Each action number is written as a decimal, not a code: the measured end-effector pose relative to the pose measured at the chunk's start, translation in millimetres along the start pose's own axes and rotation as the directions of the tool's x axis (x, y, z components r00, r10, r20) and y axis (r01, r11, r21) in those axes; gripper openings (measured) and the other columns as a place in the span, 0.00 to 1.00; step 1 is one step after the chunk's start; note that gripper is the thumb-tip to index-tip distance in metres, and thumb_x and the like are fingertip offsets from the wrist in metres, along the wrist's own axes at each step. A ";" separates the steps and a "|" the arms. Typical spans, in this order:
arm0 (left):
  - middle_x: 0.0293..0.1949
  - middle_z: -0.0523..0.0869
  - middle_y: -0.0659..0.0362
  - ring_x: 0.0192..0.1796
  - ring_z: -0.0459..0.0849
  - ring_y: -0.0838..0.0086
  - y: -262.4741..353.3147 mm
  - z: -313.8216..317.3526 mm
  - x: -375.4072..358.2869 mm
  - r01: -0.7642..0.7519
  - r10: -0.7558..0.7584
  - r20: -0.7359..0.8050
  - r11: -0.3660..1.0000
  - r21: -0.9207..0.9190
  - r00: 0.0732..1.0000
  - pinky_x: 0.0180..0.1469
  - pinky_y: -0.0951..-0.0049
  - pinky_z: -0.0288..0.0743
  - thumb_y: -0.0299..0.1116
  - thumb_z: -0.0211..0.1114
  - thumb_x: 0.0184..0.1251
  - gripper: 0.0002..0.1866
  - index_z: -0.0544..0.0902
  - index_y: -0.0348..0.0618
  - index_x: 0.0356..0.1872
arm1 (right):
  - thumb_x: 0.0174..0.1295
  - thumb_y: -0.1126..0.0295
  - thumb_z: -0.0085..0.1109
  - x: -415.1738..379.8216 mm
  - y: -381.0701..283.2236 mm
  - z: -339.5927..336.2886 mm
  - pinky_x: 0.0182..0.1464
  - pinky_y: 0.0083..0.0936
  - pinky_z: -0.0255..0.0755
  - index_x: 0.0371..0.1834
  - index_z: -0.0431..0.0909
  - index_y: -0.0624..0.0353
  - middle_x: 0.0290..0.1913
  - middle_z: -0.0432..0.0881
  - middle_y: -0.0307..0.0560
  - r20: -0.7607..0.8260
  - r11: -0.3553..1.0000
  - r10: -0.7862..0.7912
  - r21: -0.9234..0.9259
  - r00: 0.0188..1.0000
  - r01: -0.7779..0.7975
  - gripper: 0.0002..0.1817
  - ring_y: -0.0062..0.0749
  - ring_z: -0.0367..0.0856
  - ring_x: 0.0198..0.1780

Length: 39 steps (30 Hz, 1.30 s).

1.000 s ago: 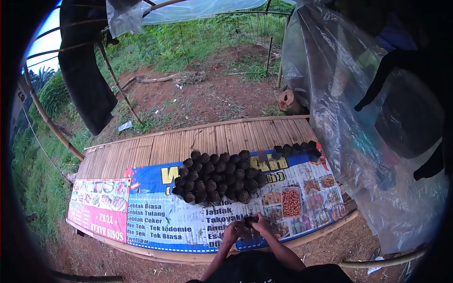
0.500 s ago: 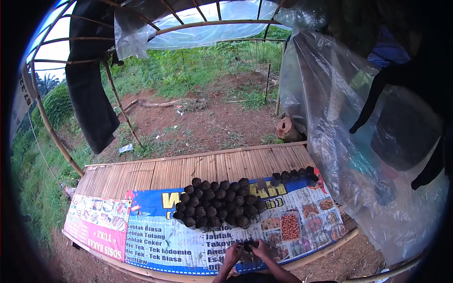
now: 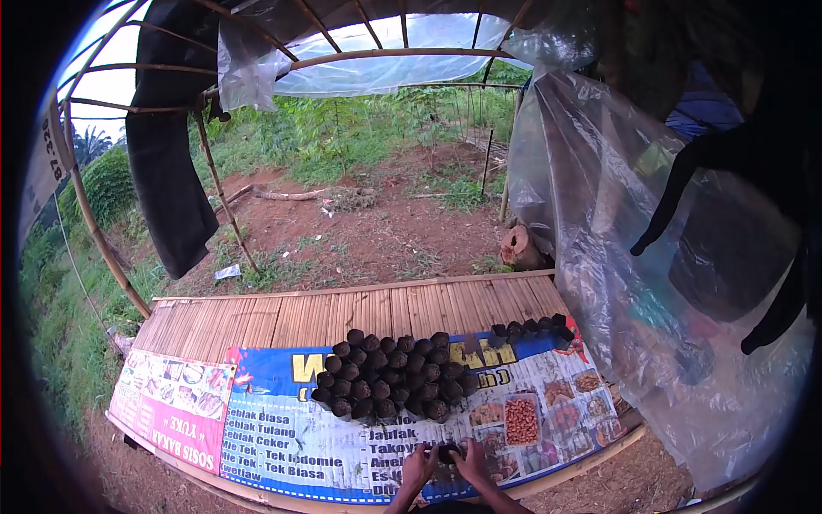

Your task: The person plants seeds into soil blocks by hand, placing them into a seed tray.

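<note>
Near the front edge of the banner, my left hand (image 3: 418, 467) and my right hand (image 3: 470, 463) meet around a small dark cup-like piece (image 3: 446, 453). The fingers of both hands are closed on its sides. Beyond them, a cluster of similar dark pieces (image 3: 390, 374) stands close together on the printed banner (image 3: 282, 433). A short row of more dark pieces (image 3: 531, 326) lies at the back right of the banner.
The banner covers part of a bamboo-slat platform (image 3: 342, 315). A pink banner (image 3: 171, 411) lies at the left. Clear plastic sheeting (image 3: 599, 223) hangs at the right, near a cut log (image 3: 521, 248). A dark cloth (image 3: 171, 188) hangs at the left.
The view has shifted slightly, so the platform sits a little lower. Both hands remain around the dark piece, with the fingers slightly moved.
</note>
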<state>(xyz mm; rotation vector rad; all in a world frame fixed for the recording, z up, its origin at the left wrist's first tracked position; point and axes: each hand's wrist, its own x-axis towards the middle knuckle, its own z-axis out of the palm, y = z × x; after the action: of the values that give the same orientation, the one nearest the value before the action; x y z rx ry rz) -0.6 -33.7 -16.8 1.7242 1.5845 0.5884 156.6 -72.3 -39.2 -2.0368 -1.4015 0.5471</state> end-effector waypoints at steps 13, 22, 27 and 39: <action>0.27 0.85 0.43 0.32 0.84 0.48 -2.3 1.4 -3.7 -0.110 0.110 -0.049 0.994 0.014 0.993 0.38 0.52 0.77 0.45 0.58 0.65 0.16 0.81 0.42 0.39 | 0.57 0.63 0.60 -14.2 -18.3 -23.2 0.48 0.35 0.62 0.41 0.85 0.51 0.36 0.86 0.36 -0.021 0.810 -0.501 -0.365 0.865 0.460 0.11 0.31 0.75 0.41; 0.25 0.85 0.46 0.32 0.85 0.50 1.1 -3.3 -7.0 -0.062 0.063 -0.027 0.997 0.054 0.998 0.39 0.54 0.77 0.46 0.59 0.64 0.16 0.81 0.44 0.41 | 0.58 0.64 0.57 -13.8 -28.5 -25.3 0.48 0.36 0.64 0.40 0.85 0.54 0.36 0.86 0.41 0.065 0.860 -0.419 -0.292 0.906 0.419 0.12 0.37 0.75 0.41; 0.25 0.85 0.46 0.32 0.85 0.51 6.7 -8.5 -8.1 -0.057 0.059 -0.022 0.996 0.064 0.998 0.39 0.54 0.78 0.47 0.58 0.64 0.17 0.81 0.45 0.41 | 0.55 0.67 0.61 -8.2 -25.1 -25.1 0.46 0.35 0.65 0.38 0.86 0.53 0.33 0.86 0.40 -0.029 0.903 -0.410 -0.156 0.912 0.401 0.09 0.36 0.76 0.40; 0.27 0.86 0.48 0.33 0.86 0.53 26.0 -13.8 -5.4 -0.054 0.045 0.068 0.987 0.150 0.997 0.43 0.52 0.74 0.53 0.57 0.65 0.22 0.81 0.41 0.37 | 0.56 0.65 0.62 4.5 -13.7 -32.1 0.47 0.44 0.67 0.34 0.77 0.58 0.31 0.81 0.49 -0.100 0.984 -0.158 -0.102 0.982 0.148 0.09 0.47 0.77 0.40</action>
<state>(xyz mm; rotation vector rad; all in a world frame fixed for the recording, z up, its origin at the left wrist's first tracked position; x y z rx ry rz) 5.4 -36.1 12.4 1.8806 1.5798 0.4404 169.1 -72.4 -6.4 -1.9787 -1.5285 0.3062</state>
